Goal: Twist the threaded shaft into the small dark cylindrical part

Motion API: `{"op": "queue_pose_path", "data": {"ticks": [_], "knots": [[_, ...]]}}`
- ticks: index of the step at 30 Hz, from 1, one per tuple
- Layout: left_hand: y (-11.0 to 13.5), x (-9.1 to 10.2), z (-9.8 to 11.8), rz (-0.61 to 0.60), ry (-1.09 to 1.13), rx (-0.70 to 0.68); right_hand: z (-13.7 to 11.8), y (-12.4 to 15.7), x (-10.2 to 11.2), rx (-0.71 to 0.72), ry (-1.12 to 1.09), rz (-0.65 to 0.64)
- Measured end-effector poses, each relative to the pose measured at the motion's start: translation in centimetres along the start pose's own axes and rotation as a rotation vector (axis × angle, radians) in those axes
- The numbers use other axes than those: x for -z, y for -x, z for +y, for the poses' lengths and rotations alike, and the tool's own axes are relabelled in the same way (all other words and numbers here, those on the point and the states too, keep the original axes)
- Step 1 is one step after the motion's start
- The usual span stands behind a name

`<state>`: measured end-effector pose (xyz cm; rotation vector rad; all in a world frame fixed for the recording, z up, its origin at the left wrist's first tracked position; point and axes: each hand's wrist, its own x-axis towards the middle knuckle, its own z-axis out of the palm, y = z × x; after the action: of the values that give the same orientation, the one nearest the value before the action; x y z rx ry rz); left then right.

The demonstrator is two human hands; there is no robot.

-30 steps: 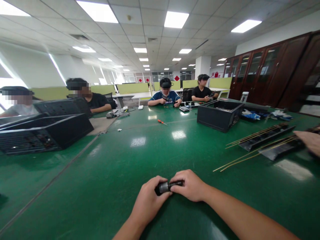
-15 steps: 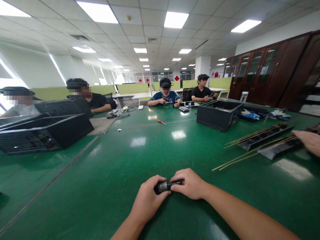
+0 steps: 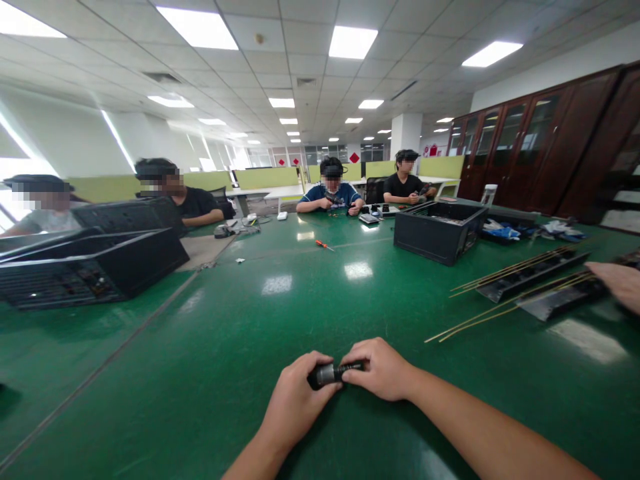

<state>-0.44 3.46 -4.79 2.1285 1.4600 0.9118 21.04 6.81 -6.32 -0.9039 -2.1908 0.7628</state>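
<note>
Both my hands rest on the green table [image 3: 210,347] near its front edge and share one small dark cylindrical part [image 3: 327,374] with a silvery band. My left hand [image 3: 295,400] is wrapped round its left end. My right hand [image 3: 383,370] pinches the thinner black right end. Most of the part is hidden under my fingers.
Black computer cases lie at the left [image 3: 90,263] and at the back right [image 3: 437,230]. Black panels with thin brass-coloured rods [image 3: 530,283] lie at the right, beside another person's hand [image 3: 617,283]. A red screwdriver [image 3: 324,245] lies mid-table. Several people sit at the far side.
</note>
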Motion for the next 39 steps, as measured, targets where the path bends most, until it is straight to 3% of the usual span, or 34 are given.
{"op": "queue_pose_path", "data": {"ticks": [39], "knots": [[0.1,0.0,-0.29,0.031,0.01,0.007,0.02,0.32,0.34,-0.011,0.026,0.022]]}}
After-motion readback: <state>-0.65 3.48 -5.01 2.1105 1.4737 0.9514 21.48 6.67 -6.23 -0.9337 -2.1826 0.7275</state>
